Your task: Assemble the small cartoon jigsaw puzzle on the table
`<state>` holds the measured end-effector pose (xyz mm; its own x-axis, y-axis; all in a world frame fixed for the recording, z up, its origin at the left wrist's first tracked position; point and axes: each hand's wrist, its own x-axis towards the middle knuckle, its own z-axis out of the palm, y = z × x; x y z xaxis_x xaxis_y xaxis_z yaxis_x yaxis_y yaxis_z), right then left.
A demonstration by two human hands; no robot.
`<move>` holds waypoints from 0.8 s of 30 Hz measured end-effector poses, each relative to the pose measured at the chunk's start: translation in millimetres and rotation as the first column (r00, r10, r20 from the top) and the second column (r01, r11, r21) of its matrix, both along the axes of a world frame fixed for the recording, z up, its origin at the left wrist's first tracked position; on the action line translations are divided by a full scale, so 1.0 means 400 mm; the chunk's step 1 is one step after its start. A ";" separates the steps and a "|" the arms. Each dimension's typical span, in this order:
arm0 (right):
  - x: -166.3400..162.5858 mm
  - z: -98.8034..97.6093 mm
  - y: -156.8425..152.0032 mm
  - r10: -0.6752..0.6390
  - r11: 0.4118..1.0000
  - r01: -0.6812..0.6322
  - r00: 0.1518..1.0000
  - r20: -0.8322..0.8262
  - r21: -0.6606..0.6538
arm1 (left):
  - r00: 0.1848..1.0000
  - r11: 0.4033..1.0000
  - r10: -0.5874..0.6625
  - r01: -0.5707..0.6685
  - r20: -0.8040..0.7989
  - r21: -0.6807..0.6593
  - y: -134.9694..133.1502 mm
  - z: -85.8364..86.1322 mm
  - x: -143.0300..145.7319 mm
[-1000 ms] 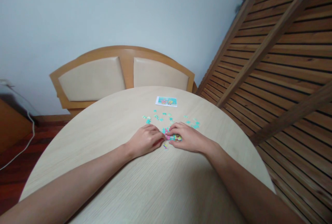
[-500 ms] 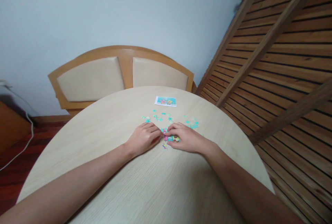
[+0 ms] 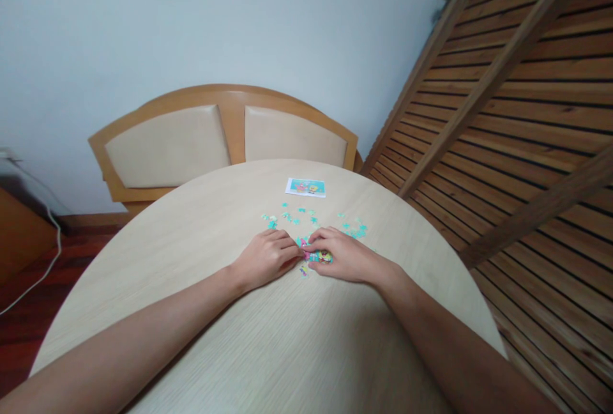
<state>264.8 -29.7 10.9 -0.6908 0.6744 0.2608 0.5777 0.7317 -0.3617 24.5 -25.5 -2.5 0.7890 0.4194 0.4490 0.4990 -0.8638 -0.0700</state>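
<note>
Between my hands on the table lies a small joined section of a jigsaw puzzle (image 3: 314, 257), teal, pink and yellow. My right hand (image 3: 343, 254) is closed around its right side, thumb near the pink part and fingers along the far edge. From the left, my left hand (image 3: 269, 255) has its fingers pressed together at the pink left edge, closed on a jigsaw piece mostly hidden by the fingertips. One loose jigsaw piece (image 3: 304, 270) with yellow and purple lies just below, apart from the section.
Several teal loose pieces (image 3: 287, 216) are scattered beyond my hands, with another cluster (image 3: 357, 232) to the right. A picture card (image 3: 306, 188) lies farther back on the round table (image 3: 215, 350). Behind stand a padded chair back (image 3: 230, 126) and, at right, a slatted wooden panel (image 3: 502, 101).
My left hand has shifted very slightly down, its fingertips closer to the pink part. My right hand has stayed nearly still on the puzzle section.
</note>
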 end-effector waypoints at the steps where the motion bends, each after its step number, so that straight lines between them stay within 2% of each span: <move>1: 0.000 0.000 0.000 0.000 1.000 0.000 1.000 0.000 0.001 | 1.000 1.000 -0.003 0.003 -0.001 -0.010 0.000 -0.001 -0.002; 14: 0.002 0.000 0.000 0.000 1.000 -0.001 1.000 -0.008 -0.017 | 0.996 0.973 -0.031 0.049 0.081 -0.227 0.013 -0.001 -0.017; 24: 0.000 0.003 0.000 -0.004 1.000 0.004 1.000 -0.010 -0.028 | 0.993 0.965 -0.075 0.096 0.091 -0.244 0.024 -0.010 -0.019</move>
